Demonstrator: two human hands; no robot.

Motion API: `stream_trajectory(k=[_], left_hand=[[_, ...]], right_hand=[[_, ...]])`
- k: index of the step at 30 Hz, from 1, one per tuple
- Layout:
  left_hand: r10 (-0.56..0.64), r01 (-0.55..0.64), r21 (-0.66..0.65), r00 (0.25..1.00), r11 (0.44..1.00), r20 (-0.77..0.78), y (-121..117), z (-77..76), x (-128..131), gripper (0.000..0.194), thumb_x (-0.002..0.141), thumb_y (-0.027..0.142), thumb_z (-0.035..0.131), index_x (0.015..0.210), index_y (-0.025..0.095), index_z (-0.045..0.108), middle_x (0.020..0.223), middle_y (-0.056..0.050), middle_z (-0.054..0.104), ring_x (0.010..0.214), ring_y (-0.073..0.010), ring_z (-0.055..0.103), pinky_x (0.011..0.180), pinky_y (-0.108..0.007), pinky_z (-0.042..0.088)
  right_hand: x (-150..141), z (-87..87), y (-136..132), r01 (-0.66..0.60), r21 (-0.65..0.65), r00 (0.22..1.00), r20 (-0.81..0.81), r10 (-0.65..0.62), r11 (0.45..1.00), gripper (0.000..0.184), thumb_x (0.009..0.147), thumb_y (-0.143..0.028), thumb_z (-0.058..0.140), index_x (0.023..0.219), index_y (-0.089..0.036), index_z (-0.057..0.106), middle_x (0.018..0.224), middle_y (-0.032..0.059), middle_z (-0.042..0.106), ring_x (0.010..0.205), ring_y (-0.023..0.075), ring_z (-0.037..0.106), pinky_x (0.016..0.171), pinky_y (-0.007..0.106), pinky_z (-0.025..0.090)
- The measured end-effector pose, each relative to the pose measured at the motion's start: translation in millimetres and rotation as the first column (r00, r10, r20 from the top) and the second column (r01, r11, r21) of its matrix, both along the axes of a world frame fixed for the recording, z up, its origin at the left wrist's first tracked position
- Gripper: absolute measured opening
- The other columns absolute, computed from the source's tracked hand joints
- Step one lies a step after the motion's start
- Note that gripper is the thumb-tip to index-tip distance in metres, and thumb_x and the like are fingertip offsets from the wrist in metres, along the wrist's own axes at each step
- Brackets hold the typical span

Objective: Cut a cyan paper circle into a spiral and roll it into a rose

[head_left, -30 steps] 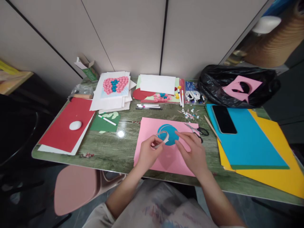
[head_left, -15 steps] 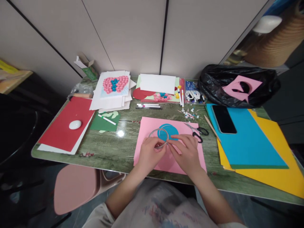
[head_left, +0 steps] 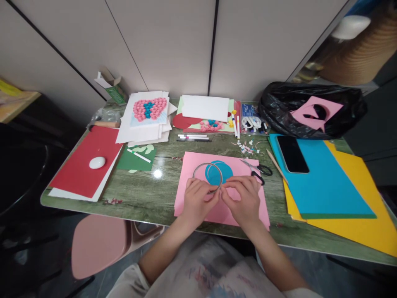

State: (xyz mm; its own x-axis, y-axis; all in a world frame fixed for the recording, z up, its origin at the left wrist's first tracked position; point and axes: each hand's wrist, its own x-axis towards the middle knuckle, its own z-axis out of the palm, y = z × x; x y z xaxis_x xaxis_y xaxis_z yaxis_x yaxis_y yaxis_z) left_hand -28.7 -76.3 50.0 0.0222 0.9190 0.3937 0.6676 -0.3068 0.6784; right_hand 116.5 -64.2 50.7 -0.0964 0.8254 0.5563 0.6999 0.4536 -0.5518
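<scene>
Above a stack of pink paper [head_left: 248,163], my left hand [head_left: 199,200] grips a thin grey ring [head_left: 221,177] that looks like a narrow roll of tape. The ring is tilted upright. My right hand [head_left: 244,198] is closed in a pinch at the ring's near right edge, its thumb and index tips almost meeting the left fingertips. Whether a tape end lies between them is too small to tell. Behind the ring, blue paper circles [head_left: 226,169] rest on the pink paper. Scissors [head_left: 263,169] with black handles lie just beyond my right hand, partly on the pink paper.
Blue sheets [head_left: 331,186] on yellow paper [head_left: 372,215] carry a phone [head_left: 293,154] at right. A black plastic bag [head_left: 279,109] stands behind. Red paper [head_left: 80,169] with a white oval object [head_left: 97,162] lies left. Pens [head_left: 194,138] and paper scraps [head_left: 247,147] lie at the back.
The ring has been tipped more upright and appears slightly larger. My right fingers have drawn in and curled tighter into a pinch at its edge.
</scene>
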Motion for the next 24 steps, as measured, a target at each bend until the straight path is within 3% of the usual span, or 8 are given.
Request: stream_trajectory(k=[5, 7, 10, 12, 16, 20, 22, 24], left_hand=[[-0.006, 0.003, 0.015, 0.982, 1.0, 0.191, -10.0, 6.4, 2.7, 0.009, 0.078, 0.023, 0.063, 0.07, 0.019, 0.062, 0.058, 0.0, 0.062, 0.058, -0.0126, 0.054, 0.065, -0.03, 0.042], [-0.036, 0.034, 0.016, 0.975, 0.999, 0.218, -12.6, 5.3, -0.8, 0.009, 0.079, 0.026, 0.063, 0.072, 0.019, 0.062, 0.058, 0.0, 0.061, 0.058, -0.0124, 0.053, 0.066, -0.03, 0.043], [0.032, -0.038, -0.067, 0.996, 0.997, -0.089, -8.9, -10.1, -18.5, 0.015, 0.084, 0.03, 0.057, 0.077, 0.02, 0.064, 0.065, -0.001, 0.065, 0.064, -0.014, 0.057, 0.068, -0.029, 0.044], [0.052, -0.069, -0.087, 0.982, 0.994, -0.18, -3.3, -27.1, -37.7, 0.012, 0.084, 0.028, 0.058, 0.08, 0.019, 0.065, 0.072, -0.003, 0.068, 0.071, -0.0167, 0.06, 0.078, -0.034, 0.042], [0.101, -0.147, -0.129, 0.946, 0.981, -0.308, 0.8, -52.9, -73.4, 0.013, 0.084, 0.024, 0.055, 0.09, 0.021, 0.067, 0.09, -0.009, 0.07, 0.089, -0.0248, 0.059, 0.089, -0.044, 0.033], [0.137, -0.197, -0.083, 0.873, 0.977, -0.467, -9.6, -51.5, -73.4, 0.029, 0.086, 0.023, 0.052, 0.114, 0.019, 0.06, 0.116, -0.014, 0.063, 0.106, -0.028, 0.055, 0.091, -0.044, 0.033], [0.083, -0.124, -0.051, 0.865, 0.991, -0.495, -14.4, -46.8, -58.4, 0.031, 0.087, 0.021, 0.051, 0.117, 0.017, 0.057, 0.118, -0.013, 0.062, 0.107, -0.0262, 0.054, 0.092, -0.043, 0.035], [-0.058, 0.026, -0.07, 0.858, 0.997, -0.511, -15.5, -44.7, -38.8, 0.029, 0.086, 0.017, 0.05, 0.114, 0.017, 0.058, 0.115, -0.011, 0.064, 0.104, -0.0237, 0.055, 0.091, -0.041, 0.037]], right_hand=[[8.6, -15.8, 12.0, 0.074, -0.06, 0.997, -0.017, -0.075, 0.995, 0.004, 0.078, -0.023, 0.066, 0.074, -0.022, 0.064, 0.084, 0.0027, 0.067, 0.085, 0.0208, 0.054, 0.081, 0.04, 0.035], [21.8, -24.3, 23.9, 0.036, -0.245, 0.978, -0.19, -0.085, 0.969, 0.004, 0.079, -0.024, 0.065, 0.075, -0.021, 0.065, 0.087, 0.0048, 0.066, 0.092, 0.0229, 0.054, 0.085, 0.043, 0.035], [46.0, -31.7, 43.2, -0.121, -0.365, 0.956, -0.293, 0.01, 0.923, 0.013, 0.084, -0.03, 0.058, 0.08, -0.02, 0.066, 0.089, 0.0055, 0.065, 0.088, 0.0204, 0.059, 0.078, 0.038, 0.044], [59.8, -32.2, 54.2, -0.252, -0.437, 0.935, -0.341, 0.1, 0.863, 0.015, 0.084, -0.029, 0.055, 0.083, -0.021, 0.067, 0.092, 0.0047, 0.067, 0.093, 0.0198, 0.061, 0.078, 0.035, 0.046], [75.2, -29.7, 72.1, -0.448, -0.572, 0.884, -0.401, 0.242, 0.687, 0.016, 0.083, -0.027, 0.054, 0.089, -0.022, 0.069, 0.099, 0.0038, 0.068, 0.095, 0.0181, 0.062, 0.079, 0.033, 0.048], [79.5, -32.4, 93.6, -0.546, -0.68, 0.838, -0.439, 0.324, 0.489, 0.021, 0.083, -0.03, 0.053, 0.092, -0.021, 0.069, 0.086, 0.0029, 0.066, 0.068, 0.0126, 0.057, 0.06, 0.027, 0.046], [79.0, -35.5, 107.0, -0.613, -0.732, 0.785, -0.522, 0.334, 0.297, 0.023, 0.084, -0.031, 0.052, 0.095, -0.019, 0.068, 0.059, -0.0027, 0.052, 0.05, 0.0092, 0.043, 0.046, 0.024, 0.033], [76.1, -38.0, 120.5, -0.636, -0.759, 0.75, -0.566, 0.343, 0.139, 0.024, 0.086, -0.03, 0.049, 0.098, -0.017, 0.066, 0.05, -0.0065, 0.037, 0.044, 0.0076, 0.031, 0.043, 0.023, 0.023]])
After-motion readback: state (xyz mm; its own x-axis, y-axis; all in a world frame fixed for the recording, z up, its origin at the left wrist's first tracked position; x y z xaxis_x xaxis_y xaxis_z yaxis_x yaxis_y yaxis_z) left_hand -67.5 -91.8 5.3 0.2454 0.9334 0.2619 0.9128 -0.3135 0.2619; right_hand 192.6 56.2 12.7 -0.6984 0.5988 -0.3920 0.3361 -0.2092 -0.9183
